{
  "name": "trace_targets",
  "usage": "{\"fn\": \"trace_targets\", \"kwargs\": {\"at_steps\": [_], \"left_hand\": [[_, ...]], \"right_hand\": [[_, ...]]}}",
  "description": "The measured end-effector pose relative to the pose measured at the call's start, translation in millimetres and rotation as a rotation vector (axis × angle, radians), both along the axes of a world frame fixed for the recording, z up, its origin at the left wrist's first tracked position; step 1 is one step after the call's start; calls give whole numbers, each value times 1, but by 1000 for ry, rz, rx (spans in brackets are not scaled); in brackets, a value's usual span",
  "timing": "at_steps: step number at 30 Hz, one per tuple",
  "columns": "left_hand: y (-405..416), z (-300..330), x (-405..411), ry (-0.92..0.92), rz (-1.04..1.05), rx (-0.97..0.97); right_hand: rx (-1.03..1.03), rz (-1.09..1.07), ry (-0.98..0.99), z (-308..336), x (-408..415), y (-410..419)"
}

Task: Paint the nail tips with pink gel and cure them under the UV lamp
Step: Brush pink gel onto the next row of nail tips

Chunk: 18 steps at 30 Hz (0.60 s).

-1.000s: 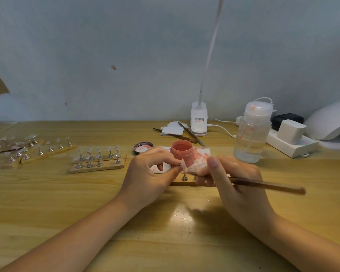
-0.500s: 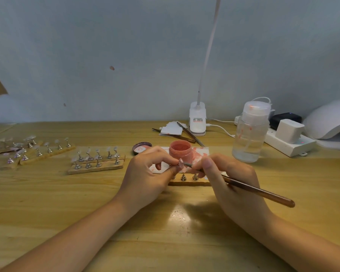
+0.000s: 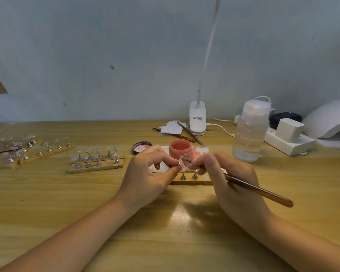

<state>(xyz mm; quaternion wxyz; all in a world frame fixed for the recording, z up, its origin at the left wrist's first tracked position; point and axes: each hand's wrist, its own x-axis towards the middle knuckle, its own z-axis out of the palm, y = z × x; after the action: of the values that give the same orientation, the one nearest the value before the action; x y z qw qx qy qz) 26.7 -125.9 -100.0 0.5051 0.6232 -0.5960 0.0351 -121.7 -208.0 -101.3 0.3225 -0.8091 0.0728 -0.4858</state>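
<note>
the wooden table (image 3: 47, 213) runs under both forearms, which reach in from the near edge. the left hand (image 3: 145, 177) has its thumb and forefinger pinched together on a small nail tip (image 3: 182, 163), holding it just above a wooden strip (image 3: 190, 180) with little metal stands. the right hand (image 3: 230, 177) is curled round a brown brush (image 3: 259, 190), gripped like a pen, the handle angled out to the right and the fine end lying at the nail tip, where the two hands nearly meet.

just behind the hands stands the open pink gel jar (image 3: 180, 149) on a stained white sheet (image 3: 201, 150), with its lid (image 3: 141, 147) lying face up beside it to the left. left of that, a second wooden strip (image 3: 95, 166) carries two rows of metal stands with pale tips, and more such strips (image 3: 37, 151) lie farther left, near the table's edge; their tips are too small to tell painted from bare. right of the jar stands a clear pump bottle (image 3: 250, 134) with liquid in its lower part.

farther back lie two thin tools across white paper scraps (image 3: 172, 128), then the clamp base of a white desk lamp (image 3: 197, 119) whose neck rises out of view. at the far right a white power strip (image 3: 289, 143) holds a white plug block, and the white uv lamp (image 3: 328, 120) sits against the grey-blue wall (image 3: 126, 46).
</note>
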Motion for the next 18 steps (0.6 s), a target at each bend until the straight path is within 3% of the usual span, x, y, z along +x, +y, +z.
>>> {"fn": "trace_targets", "kwargs": {"at_steps": [12,16,18], "left_hand": [[1,0,-1,4,8,3],[1,0,0,0,0,4],[1,0,0,5,-5,2]], "right_hand": [[88,46,-38,-1,-2,2],[29,8,2,1,0,2],[112,49,-4,1,-2,3]]}}
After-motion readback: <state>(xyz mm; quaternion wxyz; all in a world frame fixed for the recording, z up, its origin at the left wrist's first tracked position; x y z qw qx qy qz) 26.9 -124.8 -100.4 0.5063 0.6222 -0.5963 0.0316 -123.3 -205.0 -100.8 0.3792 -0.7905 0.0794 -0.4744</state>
